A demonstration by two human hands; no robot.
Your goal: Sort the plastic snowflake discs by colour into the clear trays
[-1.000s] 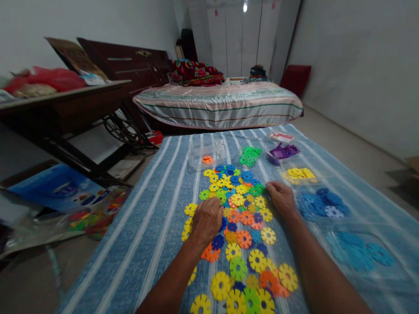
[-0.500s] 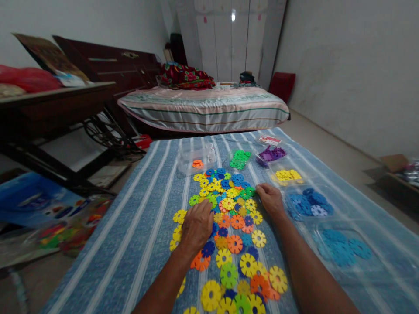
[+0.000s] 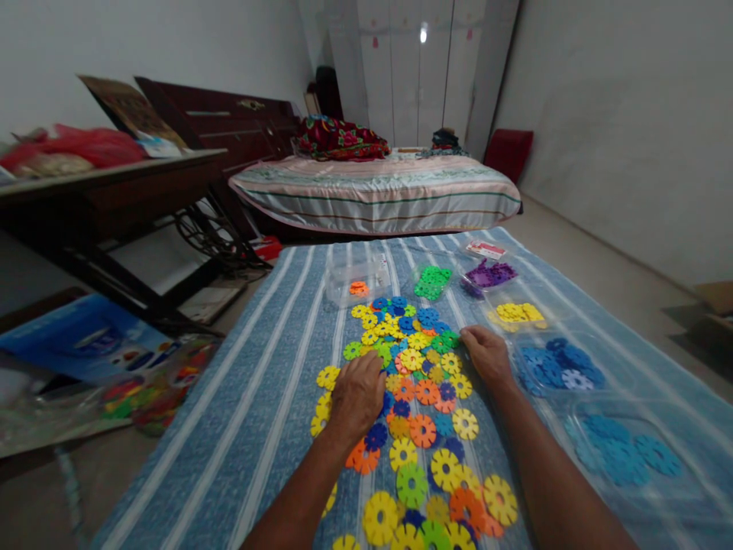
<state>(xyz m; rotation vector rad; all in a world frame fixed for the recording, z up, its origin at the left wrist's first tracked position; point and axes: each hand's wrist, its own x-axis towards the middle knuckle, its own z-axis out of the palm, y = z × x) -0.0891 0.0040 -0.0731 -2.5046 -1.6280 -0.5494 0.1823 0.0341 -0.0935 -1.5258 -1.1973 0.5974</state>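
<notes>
A loose spread of notched plastic snowflake discs (image 3: 422, 430) in yellow, orange, green and blue covers the middle of the striped cloth. My left hand (image 3: 360, 389) lies over the left side of the spread, fingers bent down and close together. Its fingertips are hidden, so I cannot see what they hold, if anything. At the right edge of the spread, my right hand (image 3: 485, 355) is closed, thumb and forefinger pinched at the rim of a green snowflake disc (image 3: 449, 341). Near the left hand lies a light green disc (image 3: 353, 351).
Beyond the spread stand a clear box (image 3: 337, 284) with orange discs and a tray of green discs (image 3: 432, 282). Along the right are containers of purple pieces (image 3: 489, 276), yellow discs (image 3: 518, 314), blue discs (image 3: 558, 367) and light blue discs (image 3: 621, 451). A bed (image 3: 378, 195) is behind.
The view has turned slightly left, so everything appears shifted right. Both hands keep nearly the same places against the discs.
</notes>
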